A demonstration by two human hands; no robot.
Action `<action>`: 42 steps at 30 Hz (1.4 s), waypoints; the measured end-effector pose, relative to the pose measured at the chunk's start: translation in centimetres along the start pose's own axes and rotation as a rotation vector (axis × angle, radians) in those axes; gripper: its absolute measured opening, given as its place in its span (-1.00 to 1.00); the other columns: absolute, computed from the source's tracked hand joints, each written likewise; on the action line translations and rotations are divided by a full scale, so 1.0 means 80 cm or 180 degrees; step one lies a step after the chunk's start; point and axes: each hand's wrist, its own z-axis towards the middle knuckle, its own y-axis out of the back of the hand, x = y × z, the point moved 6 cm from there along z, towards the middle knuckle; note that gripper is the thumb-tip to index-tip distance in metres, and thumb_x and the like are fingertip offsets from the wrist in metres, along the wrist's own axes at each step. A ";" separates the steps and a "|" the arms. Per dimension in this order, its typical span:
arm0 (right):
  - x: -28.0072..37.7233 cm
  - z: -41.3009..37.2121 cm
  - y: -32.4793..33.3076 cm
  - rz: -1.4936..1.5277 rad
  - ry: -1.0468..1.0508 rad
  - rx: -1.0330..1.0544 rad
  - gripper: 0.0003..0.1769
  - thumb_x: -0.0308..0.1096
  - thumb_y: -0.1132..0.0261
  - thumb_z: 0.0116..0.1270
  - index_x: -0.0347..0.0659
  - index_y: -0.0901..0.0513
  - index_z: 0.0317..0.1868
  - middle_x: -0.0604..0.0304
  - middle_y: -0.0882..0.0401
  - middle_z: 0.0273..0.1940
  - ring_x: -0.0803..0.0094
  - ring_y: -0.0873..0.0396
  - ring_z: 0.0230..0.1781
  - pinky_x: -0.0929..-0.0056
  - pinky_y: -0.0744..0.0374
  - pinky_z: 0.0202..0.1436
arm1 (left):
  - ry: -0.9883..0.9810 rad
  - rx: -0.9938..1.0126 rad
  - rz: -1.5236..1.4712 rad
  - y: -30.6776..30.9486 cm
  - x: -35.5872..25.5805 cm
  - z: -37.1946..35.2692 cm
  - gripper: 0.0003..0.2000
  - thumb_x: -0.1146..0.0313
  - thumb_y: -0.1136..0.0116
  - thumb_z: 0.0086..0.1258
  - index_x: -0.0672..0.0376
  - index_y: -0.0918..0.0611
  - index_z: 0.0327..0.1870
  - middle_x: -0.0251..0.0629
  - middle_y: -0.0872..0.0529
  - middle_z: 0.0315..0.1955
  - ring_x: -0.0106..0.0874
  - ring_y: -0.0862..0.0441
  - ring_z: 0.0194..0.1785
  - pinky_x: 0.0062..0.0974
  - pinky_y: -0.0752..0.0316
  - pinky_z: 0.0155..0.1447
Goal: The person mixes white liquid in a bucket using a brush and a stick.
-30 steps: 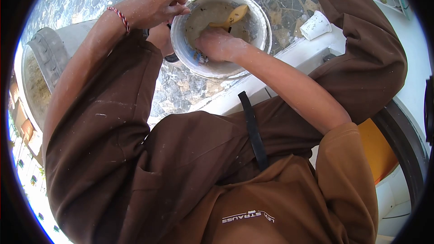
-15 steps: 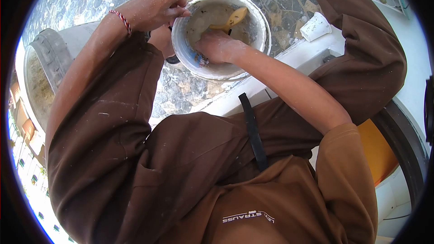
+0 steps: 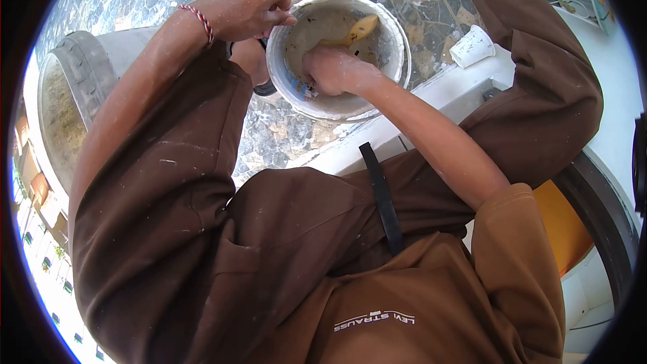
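Head view, right hand [image 3: 335, 69] gripping scraper [image 3: 358, 29], inside bucket [image 3: 337, 106]

Inspection finds a single view, taken from a camera worn on the person's head. It faces steeply downward and slightly forward, past the chest and bent legs to the stone floor [image 3: 269, 138]. The lens is a wide fisheye, so the picture sits in a round field with dark corners. Range is close: the person's own brown clothing [image 3: 283, 243] fills the lower half of the frame. The left hand [image 3: 253, 7], the right hand [image 3: 333, 71] and the white bucket [image 3: 403, 54] with its yellow tool [image 3: 357, 30] lie high at centre, at arm's reach.
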 end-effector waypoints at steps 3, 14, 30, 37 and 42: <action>0.005 0.002 0.001 -0.0111 0.0064 0.0017 -0.84 -0.44 -0.28 0.01 -0.18 -0.69 -0.33 -0.01 -0.66 -0.29 0.08 -0.63 -0.19 0.18 -0.56 -0.08 | -0.0018 -0.0060 -0.0009 0.001 0.000 -0.002 -0.73 0.29 -0.07 0.43 0.40 -0.61 -0.27 -0.14 -0.63 -0.56 -0.42 -0.64 -0.45 -0.48 -0.56 -0.27; 0.018 0.007 -0.016 -0.0361 0.0394 0.0116 -0.74 -0.45 -0.28 0.05 -0.32 -0.62 -0.20 -0.15 -0.60 -0.16 -0.01 -0.57 -0.05 0.16 -0.53 0.03 | -0.0135 -0.0176 0.0059 -0.001 0.000 -0.002 -0.71 0.30 -0.08 0.42 0.39 -0.60 -0.41 -0.18 -0.61 -0.62 -0.43 -0.60 -0.51 -0.47 -0.50 -0.35; 0.012 0.015 -0.029 -0.0487 0.0254 0.0291 -0.75 -0.44 -0.17 0.19 -0.33 -0.58 -0.13 -0.13 -0.58 -0.06 0.02 -0.57 -0.01 0.17 -0.54 0.07 | 0.0074 0.0021 -0.0073 -0.001 -0.001 -0.003 -0.71 0.28 -0.09 0.42 0.37 -0.61 -0.39 -0.22 -0.60 -0.62 -0.46 -0.56 -0.51 -0.50 -0.48 -0.34; 0.007 0.017 -0.030 -0.0603 0.0107 0.0215 -0.72 -0.27 -0.33 0.14 -0.23 -0.67 -0.16 0.00 -0.65 -0.11 0.15 -0.60 0.00 0.27 -0.51 0.12 | -0.0011 -0.0069 -0.0119 -0.002 0.001 -0.003 -0.71 0.30 -0.09 0.42 0.40 -0.59 -0.41 -0.18 -0.61 -0.61 -0.44 -0.60 -0.49 -0.47 -0.51 -0.33; 0.010 0.005 -0.015 -0.0487 0.0201 0.0376 -0.77 -0.42 -0.15 0.17 -0.29 -0.63 -0.18 -0.08 -0.61 -0.12 0.05 -0.59 -0.06 0.16 -0.54 0.03 | 0.0020 -0.0018 -0.0121 -0.001 0.004 0.000 -0.70 0.30 -0.08 0.42 0.41 -0.58 -0.42 -0.15 -0.63 -0.59 -0.43 -0.64 -0.46 -0.48 -0.54 -0.30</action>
